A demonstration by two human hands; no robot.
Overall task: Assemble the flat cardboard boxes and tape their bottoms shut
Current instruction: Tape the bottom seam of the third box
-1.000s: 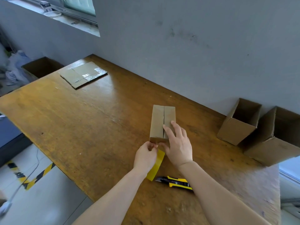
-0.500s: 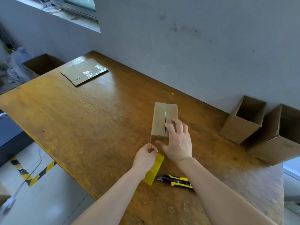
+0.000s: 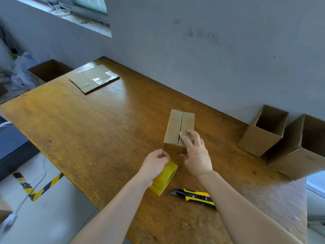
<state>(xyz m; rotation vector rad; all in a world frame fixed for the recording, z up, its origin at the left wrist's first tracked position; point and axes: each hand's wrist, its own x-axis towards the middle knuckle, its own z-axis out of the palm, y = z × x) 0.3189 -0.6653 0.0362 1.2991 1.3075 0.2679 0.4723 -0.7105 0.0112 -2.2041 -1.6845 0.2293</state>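
1. The table (image 3: 105,138) is of worn orange-brown wood with scratches, and its far edge stands against a grey wall (image 3: 211,59).
2. At the far left the wall has a window ledge (image 3: 84,23). On the floor (image 3: 44,217) at the near left there are yellow-black stripes and a white cable.
3. Beyond the far left corner of the table stands an open carton (image 3: 51,71), beside some white bags.
4. On the far left part of the table lies a flat cardboard (image 3: 94,79) with shiny strips of tape on it.
5. At the right, against the wall, two open boxes stand touching one another: a small one (image 3: 260,136) and a bigger one (image 3: 299,152) at the table's right edge.
6. The box (image 3: 179,127) in work stands in the middle of the table, a little to the right, with its closed flaps upward. It is plain brown; the two flaps meet in a dark seam along its length, which opens slightly at the near end.
7. The right hand (image 3: 197,154) rests on the near end of the box: the fingers are straight and a little spread on the right flap beside the seam, and the thumb is at the near wall.
8. The left hand (image 3: 154,164) is just near of the box, with curled fingers; thumb and forefinger pinch together at the upper edge of a yellow roll (image 3: 164,180) of tape, which is partly hidden under the hand.
9. A yellow-black knife (image 3: 195,197) lies on the table just right of the roll, partly under the right forearm.
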